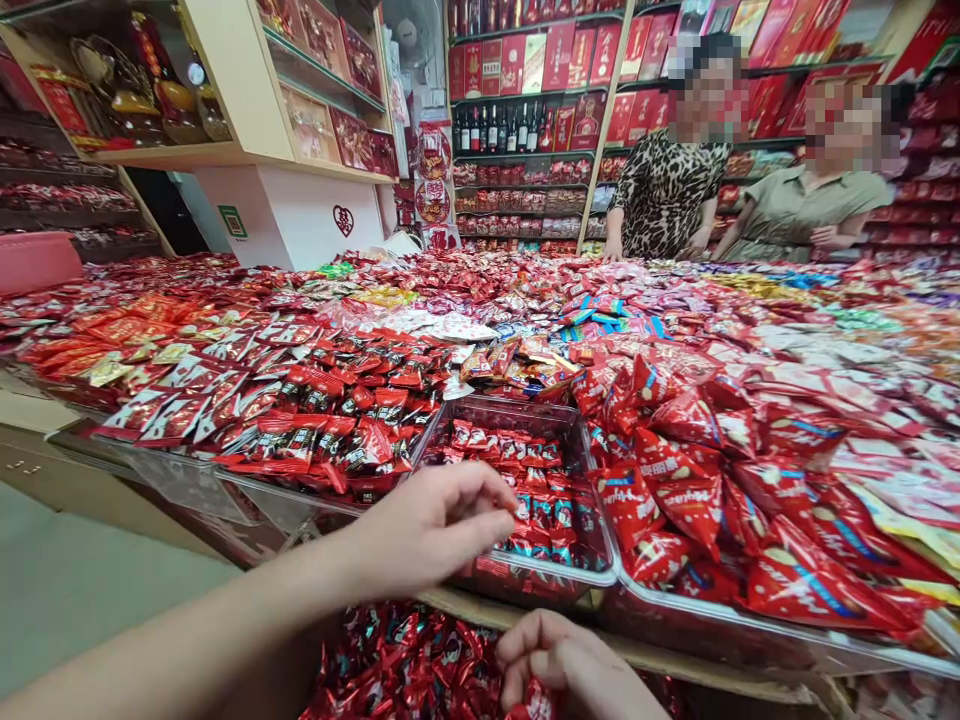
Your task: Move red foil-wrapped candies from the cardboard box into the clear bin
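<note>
My left hand point(442, 525) is over the near edge of a clear plastic tray point(611, 570), its fingers curled in toward the thumb; whatever they pinch is hidden. Inside the tray lie small wrapped candies point(514, 450) in red, some with blue and black labels, set in rough rows. Lower down, my right hand point(574, 665) is curled at a heap of loose red wrapped candies point(412, 660) below the counter edge. A red wrapped candy point(534, 700) shows under its bent fingers.
Larger red triangular snack packets point(690, 500) fill the tray on the right. Black-and-red packets point(322, 440) lie to the left. Mixed sweets spread across the counter. Two people point(667, 190) stand behind it, before shelves of red boxes point(540, 60) and bottles.
</note>
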Available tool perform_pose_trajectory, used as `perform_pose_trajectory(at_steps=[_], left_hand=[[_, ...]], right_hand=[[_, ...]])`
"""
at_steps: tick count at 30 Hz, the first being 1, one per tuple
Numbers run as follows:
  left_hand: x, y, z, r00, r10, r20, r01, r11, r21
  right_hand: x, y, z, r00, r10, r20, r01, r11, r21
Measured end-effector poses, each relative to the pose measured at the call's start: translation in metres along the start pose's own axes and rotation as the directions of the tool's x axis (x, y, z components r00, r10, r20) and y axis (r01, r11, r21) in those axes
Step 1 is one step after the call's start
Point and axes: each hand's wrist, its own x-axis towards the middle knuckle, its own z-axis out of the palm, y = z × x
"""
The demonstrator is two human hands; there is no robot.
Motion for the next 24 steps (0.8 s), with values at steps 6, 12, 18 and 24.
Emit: perform_pose_trajectory(at_steps=[6,12,18,24], left_hand=[[-0.058,-0.008,0.03,0.982,-0.184,0.052,0.185,0.983,-0.008],[-0.055,-0.036,0.057,0.954,-0.258,0.155,0.297,0.887,-0.352],[-0.055,-0.041,0.055,0.98,-0.195,-0.031,0.171,0.916,-0.363],[-0.056,-0.046,0.057,0.931,-0.282,0.232,0.363,0.651,-0.667]], right_hand=[[-0.016,-0.007,0.013,0.992,-0.13,-0.003,0.129,0.983,0.134],[-0.023,-0.006,0.016,0.995,-0.062,-0.08,0.075,0.981,0.177],[-0.02,-0.007,0.015,0.977,-0.102,-0.187,0.121,0.988,0.097],[-0.026,-0.013,0.008,0.921,-0.387,-0.038,0.329,0.826,-0.457]])
